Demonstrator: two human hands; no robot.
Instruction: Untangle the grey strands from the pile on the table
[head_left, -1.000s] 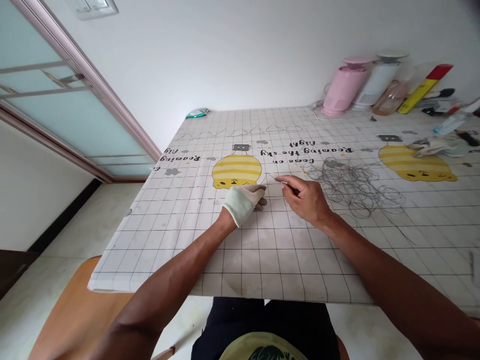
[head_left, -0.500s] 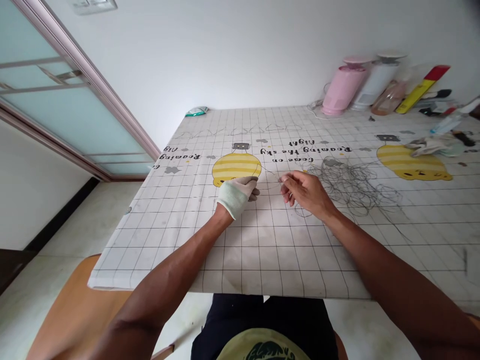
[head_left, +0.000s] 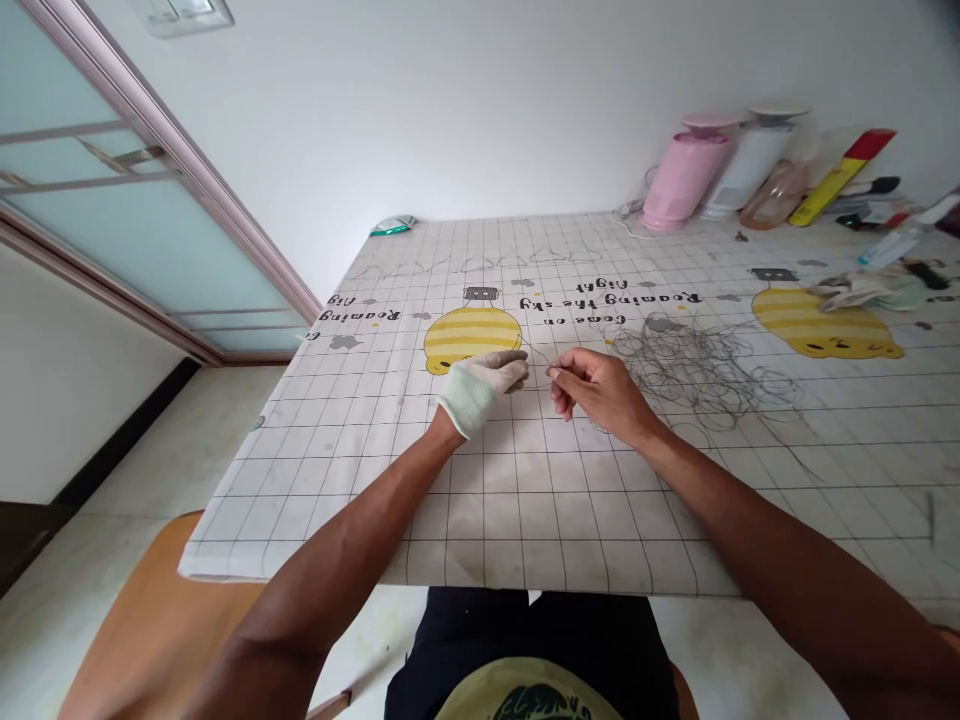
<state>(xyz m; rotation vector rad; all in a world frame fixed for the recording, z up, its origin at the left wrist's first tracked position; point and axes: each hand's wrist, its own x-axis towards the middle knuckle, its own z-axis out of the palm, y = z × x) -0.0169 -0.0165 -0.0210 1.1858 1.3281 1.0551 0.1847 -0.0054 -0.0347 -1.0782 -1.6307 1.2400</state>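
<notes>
My left hand [head_left: 486,385], in a pale glove, is closed on a thin wire just below the yellow striped balloon print. Close by on its right, my bare right hand [head_left: 596,390] pinches the same wire [head_left: 538,350], which arcs up between the two hands. A loose tangle of thin grey wire [head_left: 705,370] lies on the checked tablecloth [head_left: 495,520] beside my right hand. Several bent wire pieces [head_left: 487,262] form a row farther back on the cloth.
A green and white packet [head_left: 393,226] lies at the back left corner. Along the wall at the right stand a pink cylinder [head_left: 686,180], a white cylinder [head_left: 754,165], a bottle [head_left: 776,197] and a yellow-red box [head_left: 844,180]. Another glove [head_left: 862,288] lies at the right.
My right hand has moved slightly left and my left hand slightly right, so the gap between them is smaller. The fingers of my left hand reach out farther.
</notes>
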